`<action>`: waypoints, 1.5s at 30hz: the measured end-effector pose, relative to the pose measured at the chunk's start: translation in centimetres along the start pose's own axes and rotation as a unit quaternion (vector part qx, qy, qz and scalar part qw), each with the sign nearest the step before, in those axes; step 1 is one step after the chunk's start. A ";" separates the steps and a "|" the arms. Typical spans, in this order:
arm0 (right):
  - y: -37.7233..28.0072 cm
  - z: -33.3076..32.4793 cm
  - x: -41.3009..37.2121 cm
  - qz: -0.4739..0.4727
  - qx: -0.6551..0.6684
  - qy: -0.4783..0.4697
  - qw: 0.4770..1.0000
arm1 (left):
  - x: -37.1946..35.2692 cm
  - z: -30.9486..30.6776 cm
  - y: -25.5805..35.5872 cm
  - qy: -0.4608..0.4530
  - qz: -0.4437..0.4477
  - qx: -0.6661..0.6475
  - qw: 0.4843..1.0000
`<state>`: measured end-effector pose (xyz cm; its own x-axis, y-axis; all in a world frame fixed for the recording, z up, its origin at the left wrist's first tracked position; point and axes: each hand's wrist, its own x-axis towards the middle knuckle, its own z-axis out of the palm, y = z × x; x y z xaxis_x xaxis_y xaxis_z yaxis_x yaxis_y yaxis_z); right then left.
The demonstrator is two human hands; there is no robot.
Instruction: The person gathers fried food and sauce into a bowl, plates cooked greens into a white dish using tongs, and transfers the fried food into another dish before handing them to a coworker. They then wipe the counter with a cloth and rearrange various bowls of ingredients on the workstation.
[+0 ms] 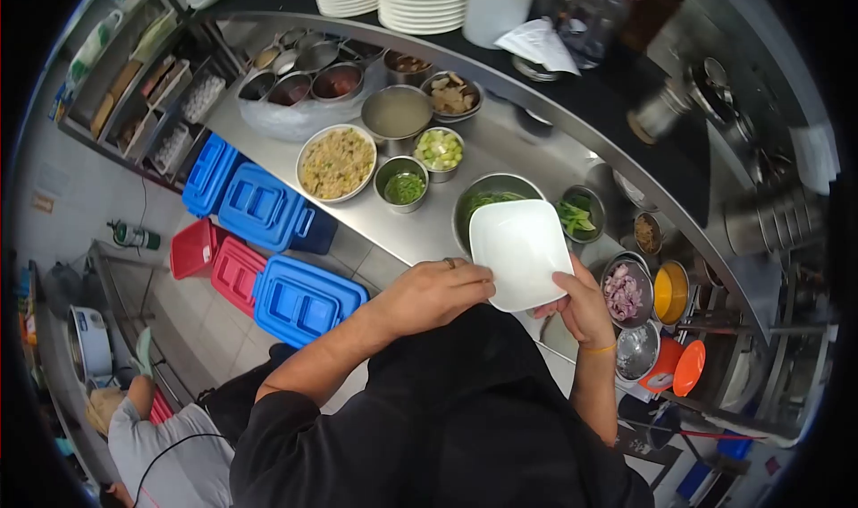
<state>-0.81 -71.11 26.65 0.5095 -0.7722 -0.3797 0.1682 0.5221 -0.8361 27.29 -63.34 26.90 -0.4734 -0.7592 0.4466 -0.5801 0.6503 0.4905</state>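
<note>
A white square plate (pixel 521 251) is held in front of my chest, above the steel counter. At its right edge my right hand (pixel 581 301) grips it, thumb on top and fingers beneath. My left hand (pixel 444 295), with a ring on one finger, has its fingers closed at the plate's left edge. Partly hidden behind the plate is a steel bowl of green vegetables (pixel 478 195). To its right sits a bowl of leafy greens (pixel 579 213). Left of the plate stand a bowl of fried rice (pixel 337 162), chopped green herbs (pixel 405 187) and pale green pieces (pixel 439 149).
Stacked white dishes (pixel 421 3) stand on the dark upper shelf (pixel 626 115). Sliced onions (pixel 623 292) and a yellow liquid (pixel 669 292) are in bowls at right. Blue lidded bins (pixel 308 300) stand on the floor at left. Another person in a grey shirt (pixel 174 454) is at lower left.
</note>
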 end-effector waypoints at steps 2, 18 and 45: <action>1.3 1.4 2.4 0.010 -0.001 0.013 1.000 | -1.2 -1.3 -1.1 0.080 -0.076 -0.078 0.991; 3.7 10.2 18.6 -0.091 -0.638 -0.006 0.765 | -18.6 -1.6 -14.6 0.340 -0.567 -0.501 0.559; -15.9 -45.2 -15.5 0.197 -0.816 0.444 0.314 | -5.3 3.5 -2.2 0.165 -0.587 -0.468 0.639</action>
<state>-49.51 -83.80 27.98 -0.3385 -0.9388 0.0643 -0.7858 0.3196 0.5295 28.72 -60.86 20.87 0.1802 -0.7923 -0.5829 0.3175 -0.5140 0.7969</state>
